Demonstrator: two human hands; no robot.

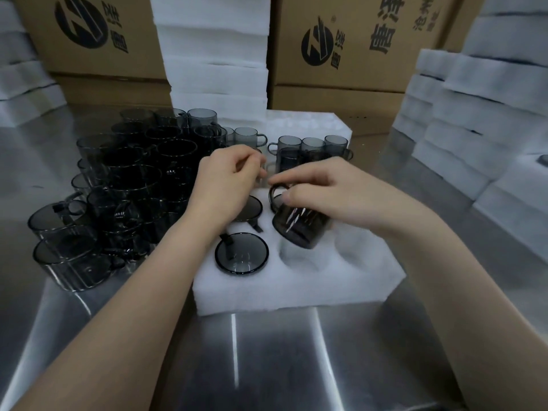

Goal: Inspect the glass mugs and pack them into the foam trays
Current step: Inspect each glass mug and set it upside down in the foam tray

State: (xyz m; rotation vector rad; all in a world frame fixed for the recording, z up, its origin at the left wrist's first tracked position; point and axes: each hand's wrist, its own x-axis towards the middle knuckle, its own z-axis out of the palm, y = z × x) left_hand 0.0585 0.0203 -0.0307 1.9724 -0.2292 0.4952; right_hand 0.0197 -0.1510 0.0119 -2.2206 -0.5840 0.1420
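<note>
Right hand (pixel 323 188) has its fingers curled around the top of a smoky glass mug (pixel 299 226), up by the handle. The mug is tipped over, its base down low over an open pocket of the foam tray (pixel 296 292). Can't tell from my feed if the base is touching the foam.

Closest to me, below the grip, is the shiny steel table (pixel 267 351), and the tray sits on it. Just left of and nearer than the held mug, a packed mug (pixel 241 253) sits down in its pocket. A second packed one (pixel 250 209) is right beside the grip, half hidden under my left hand (pixel 228 179). That hand's fingers are curled in, fingertips nearly meeting the right hand's, but it's too blurry to say whether they pinch anything.

Off to the left of both hands there's a big crowd of loose mugs (pixel 127 185) standing on the table. Just beyond the grip, a small group of mugs (pixel 311 149) stands upright on white foam. Farther back is a tall foam stack (pixel 213 54), more foam trays piled at right (pixel 474 114), and cardboard boxes (pixel 355 40) behind everything.
</note>
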